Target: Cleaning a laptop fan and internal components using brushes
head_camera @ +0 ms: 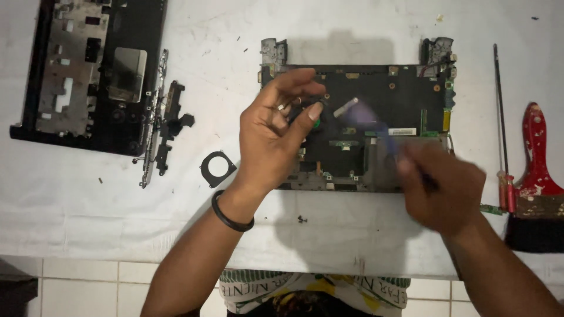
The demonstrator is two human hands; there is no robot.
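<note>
Across the white-covered surface (352, 35) in front of you lies the work, and the biggest piece of it is the opened laptop base (376, 126) at centre, its dark board bare and both hinge mounts standing at the far corners. Off to your far left sits the removed palm-rest cover (88, 70), face down, with a metal hinge bracket (161, 117) beside it and a small black fan frame (218, 168) nearer you. Along the right edge rest a red-handled brush (536, 176) and a long thin screwdriver (502, 135). Your left hand (273, 138) hovers over the board's left half, thumb and fingertips pinched on a small dark part, probably a connector or cable end, though it is too small to tell. Your right hand (443, 188) is blurred over the near right corner, fingers curled around a thin tool. You look to be midway through stripping the board; the next move calls for steadying that right hand and lifting gently, not tugging.
</note>
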